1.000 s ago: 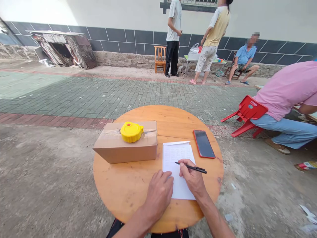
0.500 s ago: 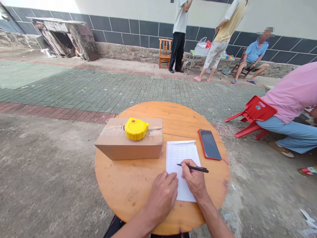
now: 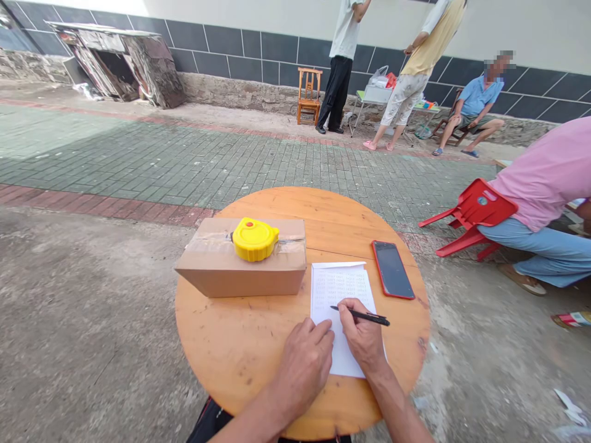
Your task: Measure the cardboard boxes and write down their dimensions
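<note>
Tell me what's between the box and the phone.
In the head view, the upper part of the paper lies between the box and the phone.

Paper (image 3: 344, 285) under right hand (image 3: 362, 337): matt | pen (image 3: 372, 318) in it: smooth plastic | table (image 3: 231, 338) below: wood | box (image 3: 253, 284) beyond left hand (image 3: 307, 355): matt cardboard

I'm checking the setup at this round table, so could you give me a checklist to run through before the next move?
1. Black pen gripped in the right hand: ok.
2. Left hand resting over the paper's left edge: ok.
3. Pen tip touching the paper: cannot tell.
4. Rows of writing legible: cannot tell, too small.
5. Smartphone clear of the paper: ok, apart on the right.
6. Yellow tape measure resting on the cardboard box: ok.
</note>
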### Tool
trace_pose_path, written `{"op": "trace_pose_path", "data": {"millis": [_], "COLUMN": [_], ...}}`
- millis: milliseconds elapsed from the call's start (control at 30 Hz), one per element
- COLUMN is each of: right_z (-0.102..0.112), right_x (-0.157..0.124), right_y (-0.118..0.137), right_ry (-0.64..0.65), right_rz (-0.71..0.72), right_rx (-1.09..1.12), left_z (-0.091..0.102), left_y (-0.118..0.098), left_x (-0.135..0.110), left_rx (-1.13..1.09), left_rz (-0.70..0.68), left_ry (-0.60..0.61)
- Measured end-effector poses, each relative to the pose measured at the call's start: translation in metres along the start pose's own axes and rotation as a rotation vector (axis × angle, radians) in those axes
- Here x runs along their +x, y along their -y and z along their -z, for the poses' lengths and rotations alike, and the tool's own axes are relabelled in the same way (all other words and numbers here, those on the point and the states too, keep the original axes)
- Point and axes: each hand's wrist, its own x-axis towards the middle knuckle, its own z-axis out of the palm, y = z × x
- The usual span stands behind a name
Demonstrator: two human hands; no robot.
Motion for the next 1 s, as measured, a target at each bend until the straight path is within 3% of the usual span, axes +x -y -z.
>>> {"op": "trace_pose_path", "data": {"millis": [1000], "right_z": [0.0000], "right_x": [0.0005], "right_y": [-0.0003], "right_ry": [0.042], "right_rz": [0.011], "right_rx": [-0.031], "left_z": [-0.0013], "left_y": [0.0009], "left_x": [0.0004], "left_rx": [-0.003], "left_rz": [0.005], "left_ry": [-0.022]}}
